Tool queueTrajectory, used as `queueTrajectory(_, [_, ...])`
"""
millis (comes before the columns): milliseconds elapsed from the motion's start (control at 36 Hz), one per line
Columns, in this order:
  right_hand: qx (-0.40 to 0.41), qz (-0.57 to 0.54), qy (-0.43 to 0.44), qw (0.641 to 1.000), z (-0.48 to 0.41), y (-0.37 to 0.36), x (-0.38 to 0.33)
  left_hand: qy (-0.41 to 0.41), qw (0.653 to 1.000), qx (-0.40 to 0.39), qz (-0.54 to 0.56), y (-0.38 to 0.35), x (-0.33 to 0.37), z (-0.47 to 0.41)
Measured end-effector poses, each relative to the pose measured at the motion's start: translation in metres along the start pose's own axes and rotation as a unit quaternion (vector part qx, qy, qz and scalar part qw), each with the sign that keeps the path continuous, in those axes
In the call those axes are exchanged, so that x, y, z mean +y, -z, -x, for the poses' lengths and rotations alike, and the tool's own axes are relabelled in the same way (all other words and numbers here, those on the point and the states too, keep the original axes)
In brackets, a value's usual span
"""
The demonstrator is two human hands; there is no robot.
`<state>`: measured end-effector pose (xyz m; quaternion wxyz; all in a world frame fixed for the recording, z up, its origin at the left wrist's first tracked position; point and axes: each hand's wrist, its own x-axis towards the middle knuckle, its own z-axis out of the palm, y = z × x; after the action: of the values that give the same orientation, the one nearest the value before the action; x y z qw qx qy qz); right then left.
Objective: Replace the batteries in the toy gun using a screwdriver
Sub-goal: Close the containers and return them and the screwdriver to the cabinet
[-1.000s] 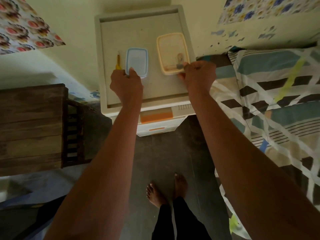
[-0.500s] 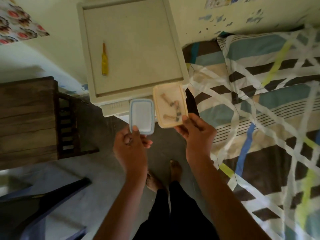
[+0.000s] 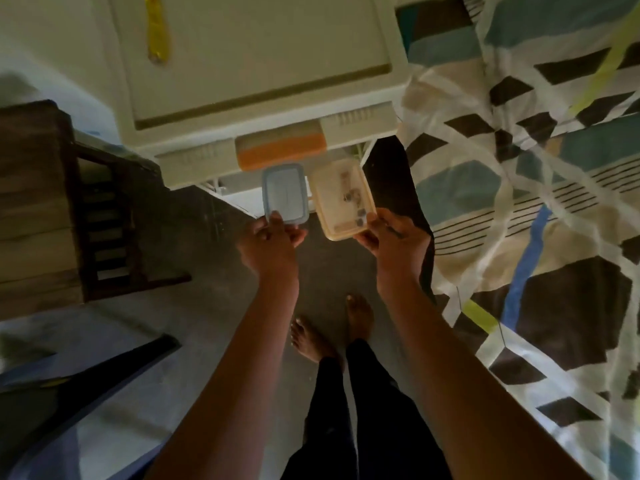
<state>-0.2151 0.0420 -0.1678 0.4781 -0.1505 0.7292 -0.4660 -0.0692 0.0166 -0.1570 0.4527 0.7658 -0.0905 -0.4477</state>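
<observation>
Left hand (image 3: 268, 242) pinches the blue-rimmed clear plastic lid (image 3: 284, 192), right hand (image 3: 393, 239) grips the shallow yellowish plastic box (image 3: 341, 199) of small parts. Keep it level. The yellow-handled screwdriver (image 3: 157, 32) sits on the cream plastic desk (image 3: 277, 46).

One screwdriver (image 3: 157, 36), two containers (image 3: 285, 192) (image 3: 343, 199)

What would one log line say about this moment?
left hand: holds blue-rimmed lid | right hand: holds open container | yellow screwdriver: on cabinet top

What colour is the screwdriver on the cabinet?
Yellow: the translucent plastic-handled screwdriver lying on the cream cabinet top, head view.
</observation>
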Motion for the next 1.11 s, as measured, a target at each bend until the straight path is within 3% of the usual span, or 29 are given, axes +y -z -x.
queueTrajectory(111, [-0.011, -0.038, 0.005, 0.999, -0.036, -0.028, 0.002, 0.010, 0.999, -0.022, 0.035, -0.026, -0.003, -0.037])
queueTrajectory(194, [-0.004, -0.080, -0.021, 0.997, -0.063, -0.055, 0.006, 0.016, 0.999, 0.004, 0.033, -0.043, -0.005, -0.063])
queueTrajectory(389, [0.064, -0.155, -0.028, 0.985, -0.095, -0.101, 0.018, 0.004, 0.999, 0.011, 0.041, -0.068, -0.002, -0.104])
queueTrajectory(556, [0.127, -0.171, -0.023, 0.977, -0.111, -0.121, 0.015, -0.010, 0.999, 0.017, 0.033, -0.080, 0.001, -0.118])
queueTrajectory(806, [0.135, -0.191, -0.029, 0.972, -0.121, -0.131, 0.010, -0.028, 0.998, -0.010, 0.055, -0.087, 0.005, -0.123])
queueTrajectory(944, [0.127, -0.143, -0.007, 0.982, -0.111, -0.115, 0.017, -0.075, 0.997, 0.004, 0.013, -0.079, 0.001, -0.115])
queueTrajectory(1111, [0.089, -0.049, 0.059, 0.993, -0.066, -0.083, 0.013, -0.206, 0.975, -0.011, -0.087, -0.046, -0.006, -0.069])
